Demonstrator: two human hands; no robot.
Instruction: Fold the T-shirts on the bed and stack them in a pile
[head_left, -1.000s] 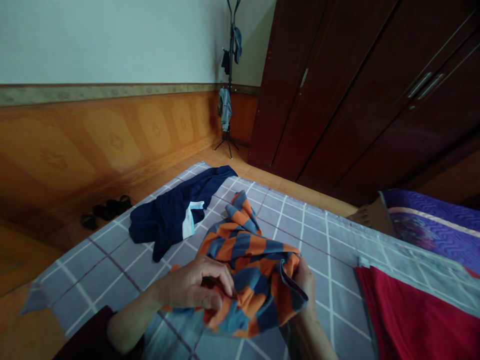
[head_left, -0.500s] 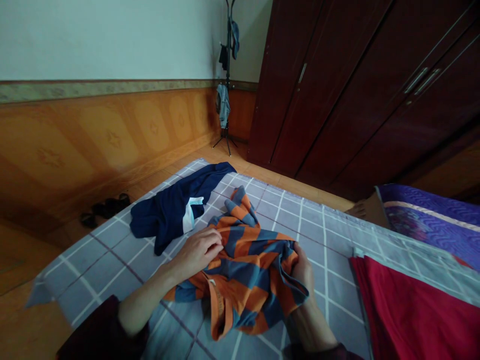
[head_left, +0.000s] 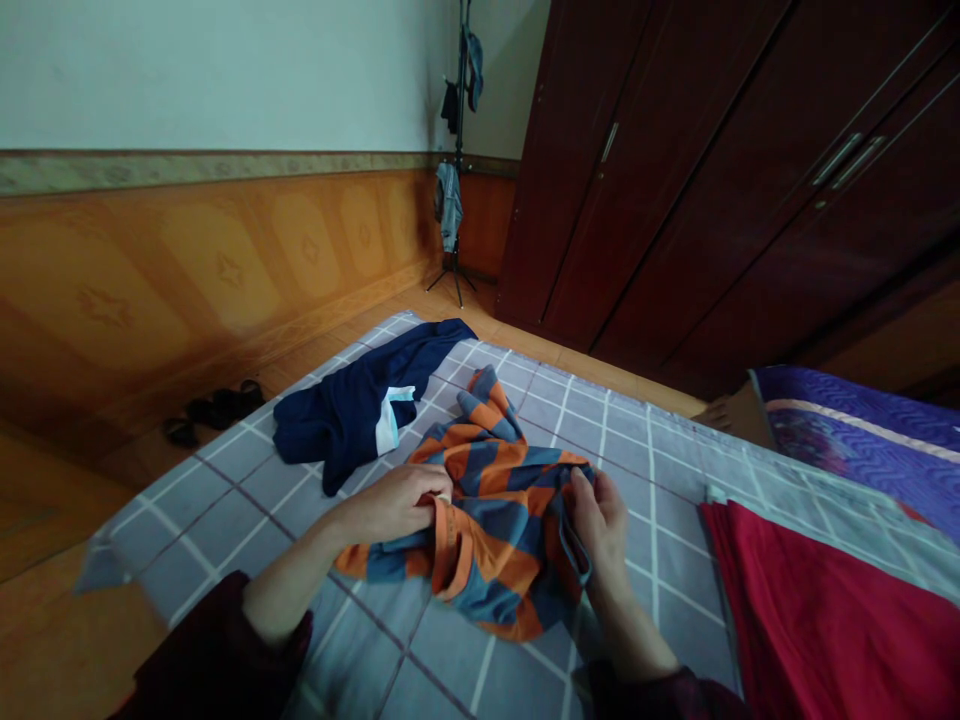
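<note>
An orange and blue-grey checked shirt (head_left: 502, 530) lies crumpled on a grey bed sheet with white lines (head_left: 420, 660). My left hand (head_left: 409, 502) pinches the shirt beside its orange collar, fingertips partly hidden by the cloth. On the shirt's right side, my right hand (head_left: 600, 515) grips the fabric near an open dark-edged hem or sleeve. Beyond my left hand lies a dark blue garment (head_left: 337, 410) with a white and light blue piece (head_left: 390, 418) on it.
Folded red cloth (head_left: 832, 610) lies at the right of the bed. Behind stand a coat rack (head_left: 459, 150) with clothes and a dark red wardrobe (head_left: 637, 200). Dark footwear (head_left: 217, 408) is on the floor at left. A purple patterned bed or mattress (head_left: 862, 420) is at far right.
My left hand has shifted onto the fabric by the collar, which is now raised. My right hand has turned, its thumb and fingers now on top of the shirt's right edge. The view has shifted slightly.
</note>
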